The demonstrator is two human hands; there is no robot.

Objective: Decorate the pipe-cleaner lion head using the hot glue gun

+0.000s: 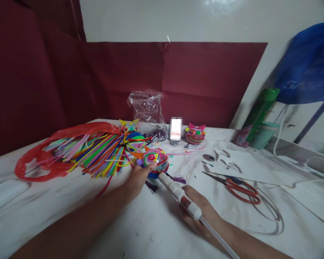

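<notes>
My left hand (137, 179) reaches forward and its fingers touch a colourful round toy head (155, 160) decorated with pink, green and yellow foam pieces. That head sits on the end of a white stick handle (178, 192). My right hand (198, 210) is wrapped round the handle lower down, holding it slanted toward me. A thin white rod runs on from the handle past my right wrist.
A red plastic bag (40, 158) spilling several coloured strips (97, 153) lies at left. Other decorated heads (196, 135) stand behind, by a clear plastic bag (147, 106). Red-handled scissors (239, 187) lie at right on the white table (70, 201). A green box (259, 111) leans at the wall.
</notes>
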